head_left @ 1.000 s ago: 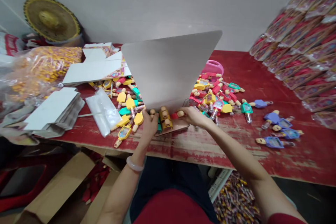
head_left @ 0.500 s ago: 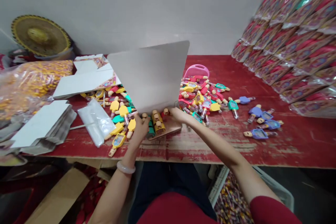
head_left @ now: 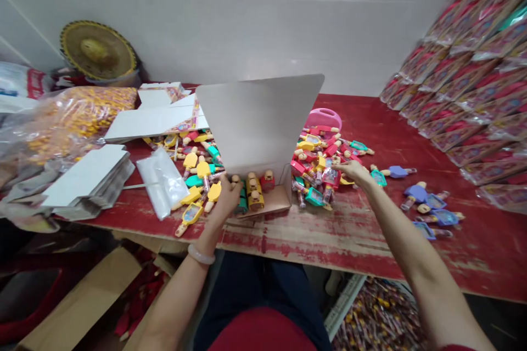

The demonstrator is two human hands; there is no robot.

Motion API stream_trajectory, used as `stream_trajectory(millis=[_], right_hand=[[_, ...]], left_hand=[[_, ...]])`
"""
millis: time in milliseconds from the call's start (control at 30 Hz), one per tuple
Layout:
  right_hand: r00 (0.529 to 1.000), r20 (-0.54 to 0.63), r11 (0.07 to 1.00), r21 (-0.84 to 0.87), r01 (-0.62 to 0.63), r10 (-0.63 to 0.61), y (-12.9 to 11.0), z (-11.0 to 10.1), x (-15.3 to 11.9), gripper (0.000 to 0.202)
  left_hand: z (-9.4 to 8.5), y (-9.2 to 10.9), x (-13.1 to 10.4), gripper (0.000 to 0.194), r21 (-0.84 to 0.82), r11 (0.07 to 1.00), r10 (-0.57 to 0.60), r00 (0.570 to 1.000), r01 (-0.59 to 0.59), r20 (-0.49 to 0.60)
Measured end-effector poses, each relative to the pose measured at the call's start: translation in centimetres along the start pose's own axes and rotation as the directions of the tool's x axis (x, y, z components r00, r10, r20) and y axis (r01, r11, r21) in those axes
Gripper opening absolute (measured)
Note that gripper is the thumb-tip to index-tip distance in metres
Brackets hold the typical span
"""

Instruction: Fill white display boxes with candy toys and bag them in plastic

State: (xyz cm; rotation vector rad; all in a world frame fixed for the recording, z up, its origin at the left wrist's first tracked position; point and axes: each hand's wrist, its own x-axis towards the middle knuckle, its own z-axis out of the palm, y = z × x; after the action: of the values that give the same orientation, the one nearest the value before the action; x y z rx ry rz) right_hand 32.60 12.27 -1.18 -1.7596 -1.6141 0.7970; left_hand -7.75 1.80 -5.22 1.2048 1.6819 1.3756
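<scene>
- I'm seeing the box (head_left: 263,197) sitting at the table's (head_left: 370,241) front edge, lid up, a few toys (head_left: 255,192) standing inside.
- Left hand (head_left: 225,200) is gripping the box's left front corner, fingers closed on it.
- Right hand (head_left: 349,170) is resting on the toy pile (head_left: 325,159) just right of the box; can't tell if it's clamped on anything.
- Flat cartons (head_left: 86,175) and a plastic bag (head_left: 162,178) are lying off to the left.
</scene>
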Motion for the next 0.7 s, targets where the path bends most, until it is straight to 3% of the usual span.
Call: stream_trajectory(millis=[100, 167, 233, 267, 333, 400, 467, 533, 600, 700], right_hand=[[0.997, 0.067, 0.994, 0.101, -0.051, 0.045, -2.4, -2.2, -3.7, 0.039], [0.987, 0.130, 0.987, 0.142, 0.080, -0.098, -4.9, -2.6, -6.8, 0.039], [0.928, 0.191, 0.947, 0.095, 0.307, -0.320, -7.6, -1.4, -9.4, 0.035], [0.890, 0.213, 0.913, 0.040, 0.405, -0.404, -8.8, -0.2, -10.3, 0.030], [0.847, 0.253, 0.850, -0.134, 0.509, -0.467, -10.5, 2.9, -11.2, 0.021], [0.851, 0.324, 0.789, -0.339, 0.513, -0.414, -11.3, 6.2, -11.0, 0.021], [0.853, 0.418, 0.709, -0.495, 0.502, -0.312, -11.6, 8.6, -10.3, 0.024], [0.832, 0.501, 0.642, -0.562, 0.522, -0.238, -11.6, 9.7, -9.5, 0.026], [0.799, 0.557, 0.611, -0.557, 0.562, -0.227, -11.6, 9.7, -8.6, 0.027], [0.734, 0.624, 0.653, -0.442, 0.615, -0.270, -11.8, 9.1, -6.7, 0.029]], left_hand=[[0.1, -0.3, -0.5, 0.041, 0.046, 0.995, 0.089, 0.995, -0.087, -0.041], [0.4, 0.1, -1.7, 0.046, 0.148, 0.966, 0.236, 0.959, -0.213, -0.158], [1.1, 1.3, -3.0, 0.045, 0.318, 0.868, 0.458, 0.864, -0.382, -0.212], [1.5, 2.1, -3.5, 0.042, 0.395, 0.790, 0.558, 0.817, -0.469, -0.145], [2.6, 3.9, -3.5, 0.037, 0.458, 0.631, 0.641, 0.753, -0.626, 0.147], [3.6, 5.3, -2.5, 0.036, 0.456, 0.538, 0.551, 0.705, -0.709, 0.445], [4.4, 5.9, -0.9, 0.032, 0.501, 0.493, 0.404, 0.698, -0.711, 0.592], [4.9, 5.8, 0.3, 0.027, 0.567, 0.441, 0.316, 0.711, -0.696, 0.628], [5.2, 5.6, 0.8, 0.025, 0.616, 0.380, 0.305, 0.723, -0.690, 0.620], [5.6, 5.7, 0.7, 0.023, 0.664, 0.348, 0.309, 0.750, -0.662, 0.585]])
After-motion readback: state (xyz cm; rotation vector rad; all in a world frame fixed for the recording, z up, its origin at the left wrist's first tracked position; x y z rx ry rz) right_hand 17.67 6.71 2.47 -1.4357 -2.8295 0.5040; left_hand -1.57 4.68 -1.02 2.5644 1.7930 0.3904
